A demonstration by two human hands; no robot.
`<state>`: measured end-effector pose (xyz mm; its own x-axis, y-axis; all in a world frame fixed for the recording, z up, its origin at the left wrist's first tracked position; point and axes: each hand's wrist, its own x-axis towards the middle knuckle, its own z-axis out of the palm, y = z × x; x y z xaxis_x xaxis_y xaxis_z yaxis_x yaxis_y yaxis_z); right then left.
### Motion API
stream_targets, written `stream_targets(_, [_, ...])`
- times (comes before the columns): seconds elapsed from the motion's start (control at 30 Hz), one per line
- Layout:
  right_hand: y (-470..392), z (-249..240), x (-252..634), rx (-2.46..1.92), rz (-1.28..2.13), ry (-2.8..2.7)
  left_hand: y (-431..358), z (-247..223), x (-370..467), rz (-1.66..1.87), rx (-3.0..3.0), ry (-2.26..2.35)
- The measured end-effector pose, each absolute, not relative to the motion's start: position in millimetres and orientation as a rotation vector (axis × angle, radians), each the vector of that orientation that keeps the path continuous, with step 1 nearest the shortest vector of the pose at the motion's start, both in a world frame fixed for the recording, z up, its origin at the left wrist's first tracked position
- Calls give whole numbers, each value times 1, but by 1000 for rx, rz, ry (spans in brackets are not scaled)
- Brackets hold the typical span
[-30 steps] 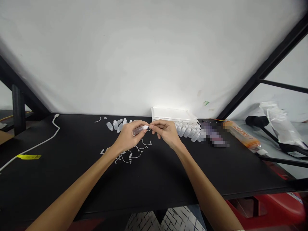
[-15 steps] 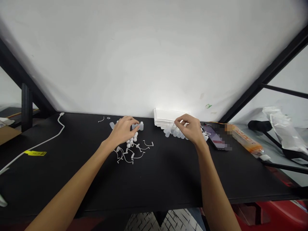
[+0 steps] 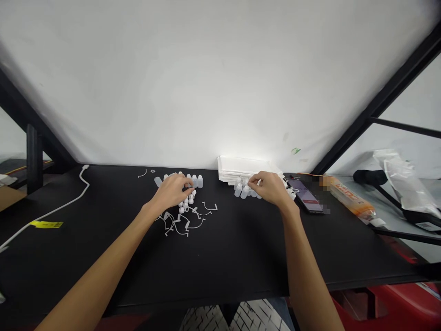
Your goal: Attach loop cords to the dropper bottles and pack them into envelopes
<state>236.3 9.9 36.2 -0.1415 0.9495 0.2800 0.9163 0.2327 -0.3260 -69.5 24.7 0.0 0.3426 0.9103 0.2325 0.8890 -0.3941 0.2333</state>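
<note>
Several small translucent bottles [image 3: 200, 181] stand in a row on the black table, left of centre. Over part of that row is my left hand [image 3: 172, 189], its fingers curved; whether it grips a bottle is hidden. White round caps [image 3: 181, 210] lie just in front of it, and thin white curved strips [image 3: 188, 225] are scattered nearer to me. On the right, my right hand [image 3: 268, 186] has thumb and forefinger pinched at the top of a second group of small bottles [image 3: 244, 192]; what is between the fingertips is too small to make out.
Behind the right bottles lies a stack of white sheets [image 3: 241, 166]. A phone [image 3: 306, 196] and an orange-and-clear package [image 3: 352, 197] are to the right. A white cable [image 3: 65, 203] with a yellow tag [image 3: 47, 224] runs along the left. Black frame bars rise at both sides.
My left hand has shifted slightly left and down, uncovering more bottles at the row's right end. My right hand has lowered a little, and the bottles beside it show more clearly.
</note>
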Motion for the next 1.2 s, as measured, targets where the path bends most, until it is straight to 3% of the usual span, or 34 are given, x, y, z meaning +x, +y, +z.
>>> stream_targets(0.4, [10,33,238,-1637,12,-2032,22,6,-76,381,2506,1600])
stream_targets(0.63, [3,37,216,-1308,-101,-1826,17,17,-77,266,2413,1666])
stream_targets(0.87, [-12,14,156,-1341,68,-2325,18,15,-76,295,2479,1610])
stream_targets(0.97, [-13,3,145,-1435,61,-2449,19,15,-75,442,2477,1653])
stream_targets(1.13, [-10,-2,146,-1517,87,-2516,20,9,-69,986,2643,1664])
stream_targets(1.2, [-8,-2,148,-1515,130,-2537,22,1,-65,1013,2775,1582])
